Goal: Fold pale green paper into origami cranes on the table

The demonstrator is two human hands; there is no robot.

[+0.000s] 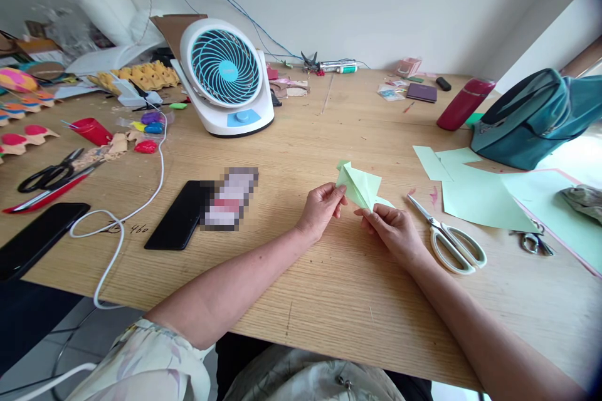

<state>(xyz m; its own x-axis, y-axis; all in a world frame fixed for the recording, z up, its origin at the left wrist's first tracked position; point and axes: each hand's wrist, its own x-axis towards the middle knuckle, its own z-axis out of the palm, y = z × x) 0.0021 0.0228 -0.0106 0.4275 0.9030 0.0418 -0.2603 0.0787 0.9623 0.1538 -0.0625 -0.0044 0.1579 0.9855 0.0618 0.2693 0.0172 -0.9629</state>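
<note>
A folded piece of light green paper [361, 183] is held up between my two hands, just above the wooden table [282, 288]. My left hand [322, 210] pinches its left edge between thumb and fingers. With thumb and fingertips closed, my right hand [392, 225] grips the paper's lower point. Creases run down the paper toward that point. White-handled scissors [454, 244] lie to the right of my right hand, blades slightly apart. Beyond them are flat light green sheets [480, 197].
A white and blue fan [228, 69] stands at the back. Black phones [174, 216], a white cable [162, 156] and black-handled scissors [47, 175] lie on the left. A red bottle [465, 103], a teal bag [531, 116] and keys [531, 242] are on the right.
</note>
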